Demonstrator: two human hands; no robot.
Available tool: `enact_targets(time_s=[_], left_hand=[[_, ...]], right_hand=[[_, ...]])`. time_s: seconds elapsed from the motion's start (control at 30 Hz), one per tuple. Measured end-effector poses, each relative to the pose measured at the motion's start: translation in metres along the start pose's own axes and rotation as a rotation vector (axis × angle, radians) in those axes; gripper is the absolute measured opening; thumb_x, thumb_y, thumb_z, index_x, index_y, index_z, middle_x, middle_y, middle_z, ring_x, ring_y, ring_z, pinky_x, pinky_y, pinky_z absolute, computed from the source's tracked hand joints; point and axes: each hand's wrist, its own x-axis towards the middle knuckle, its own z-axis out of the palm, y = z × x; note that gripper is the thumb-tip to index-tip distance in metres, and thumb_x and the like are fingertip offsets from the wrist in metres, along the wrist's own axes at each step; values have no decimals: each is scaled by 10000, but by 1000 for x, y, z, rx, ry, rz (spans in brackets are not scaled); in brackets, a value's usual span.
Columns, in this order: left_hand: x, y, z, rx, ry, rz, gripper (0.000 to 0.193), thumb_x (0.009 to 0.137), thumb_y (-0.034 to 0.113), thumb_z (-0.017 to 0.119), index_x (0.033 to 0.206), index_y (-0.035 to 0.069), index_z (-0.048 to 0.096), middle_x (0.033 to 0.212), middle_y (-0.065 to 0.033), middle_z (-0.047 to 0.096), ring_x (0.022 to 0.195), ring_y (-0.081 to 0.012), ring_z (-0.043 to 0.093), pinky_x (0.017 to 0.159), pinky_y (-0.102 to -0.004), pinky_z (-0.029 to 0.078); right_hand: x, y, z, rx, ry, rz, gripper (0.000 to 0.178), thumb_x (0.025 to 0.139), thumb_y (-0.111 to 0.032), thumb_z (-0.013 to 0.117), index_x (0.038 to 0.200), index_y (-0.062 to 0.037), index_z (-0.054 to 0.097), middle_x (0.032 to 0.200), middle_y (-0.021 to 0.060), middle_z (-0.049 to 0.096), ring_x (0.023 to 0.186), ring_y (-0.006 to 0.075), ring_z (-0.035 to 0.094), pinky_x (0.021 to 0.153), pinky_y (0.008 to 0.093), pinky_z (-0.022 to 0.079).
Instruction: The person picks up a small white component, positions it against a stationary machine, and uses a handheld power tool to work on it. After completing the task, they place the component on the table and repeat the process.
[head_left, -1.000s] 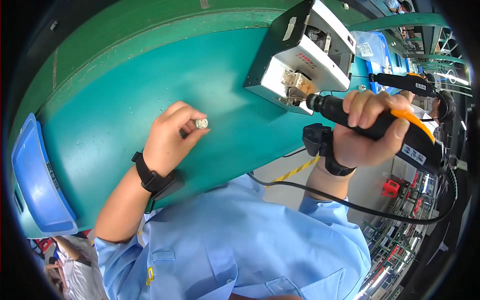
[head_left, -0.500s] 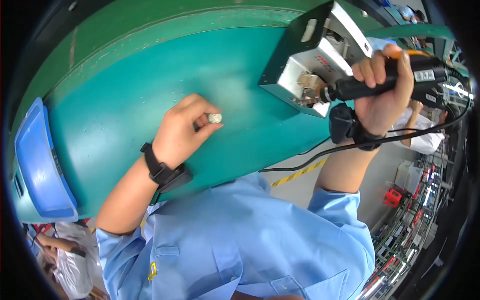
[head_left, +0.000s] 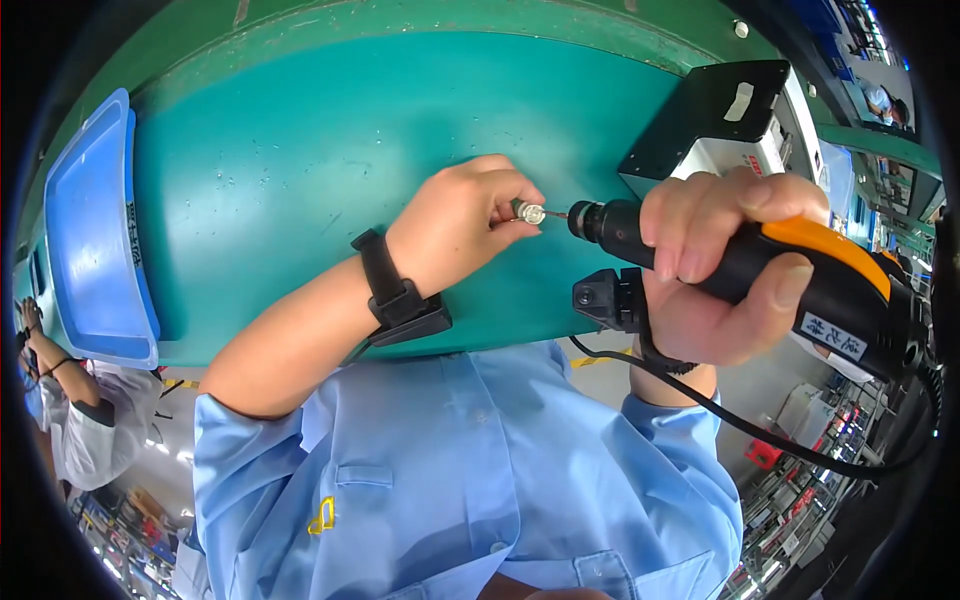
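Observation:
Over the green mat, my left hand (head_left: 462, 212) pinches a small round whitish metal part (head_left: 531, 213) between thumb and fingertips. My right hand (head_left: 722, 255) is wrapped round a black electric screwdriver (head_left: 625, 228) with an orange strip along its body. Its thin bit points left, and the tip meets or nearly meets the small part; I cannot tell whether it has entered it. Behind my right hand stands a black and silver box-shaped machine (head_left: 715, 125), partly hidden by my fingers.
A blue plastic tray (head_left: 148, 290) lies at the mat's left end. The screwdriver's black cable (head_left: 760, 440) loops below my right wrist. The green bench mat (head_left: 290, 120) carries scattered tiny bits. Another person in white (head_left: 105, 420) is at the lower left.
The screwdriver has come away from the box-shaped machine and moved left to the small part. My left hand has shifted right with that part. The whole view has swung somewhat.

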Motion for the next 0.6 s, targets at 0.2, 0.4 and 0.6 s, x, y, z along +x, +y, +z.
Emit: enact_targets(time_s=[0.2, 0.4, 0.6], left_hand=[[-1, -2, 1, 4, 6, 18, 209, 745, 33, 751, 933, 20, 660, 852, -97, 616, 669, -207, 629, 604, -323, 522], [-1, -2, 0, 8, 6, 12, 204, 740, 36, 748, 921, 17, 658, 849, -106, 613, 679, -234, 620, 614, -344, 516], [-2, 1, -2, 25, -13, -19, 179, 750, 50, 738, 905, 14, 656, 857, -119, 615, 697, -272, 619, 637, -364, 512]], right_hand=[[3, 1, 11, -113, 40, 84, 409, 948, -446, 505, 1061, -58, 447, 612, 20, 452, 484, 135, 422, 520, 301, 371], [11, 2, 16, -198, -67, 136, 381, 931, -411, 544, 1027, -58, 436, 598, 25, 456, 468, 136, 422, 502, 300, 371], [11, 8, 26, -196, -47, 150, 315, 931, -355, 539, 965, -66, 418, 578, 28, 454, 450, 135, 422, 482, 293, 373]])
